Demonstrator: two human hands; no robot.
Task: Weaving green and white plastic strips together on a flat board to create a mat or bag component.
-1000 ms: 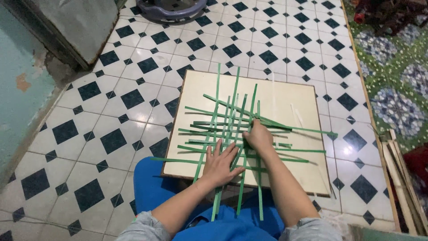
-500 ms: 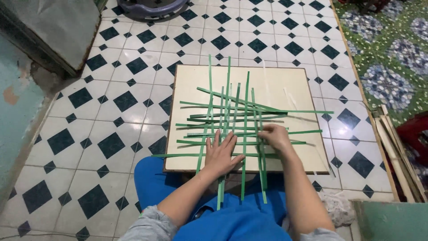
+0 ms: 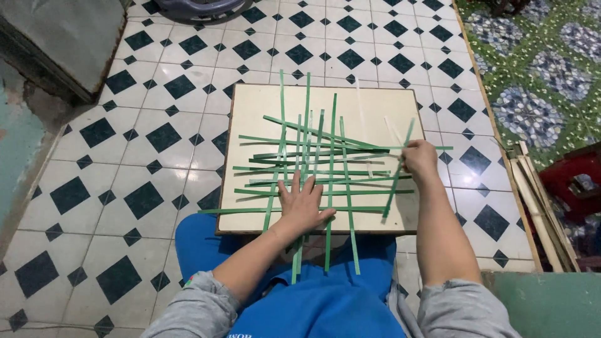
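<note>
A cream square board [image 3: 375,106] rests on my lap and the tiled floor. Several green strips [image 3: 316,159] lie crossed on it in a loose weave, some running away from me and some sideways. My left hand [image 3: 302,203] presses flat on the near part of the weave, fingers spread. My right hand [image 3: 420,159] is at the right side of the board and pinches one loose green strip [image 3: 398,170], which slants from upper right to lower left, apart from the woven ones.
The floor is white tile with dark diamonds [image 3: 144,197]. A green patterned mat [image 3: 532,100] lies at the right, with wooden slats [image 3: 538,200] and a red stool [image 3: 573,181] beside it. A grey basin [image 3: 194,6] sits at the far edge.
My right hand has left the middle of the weave and moved to the board's right side, now holding a loose strip. My left hand has stayed pressed on the strips.
</note>
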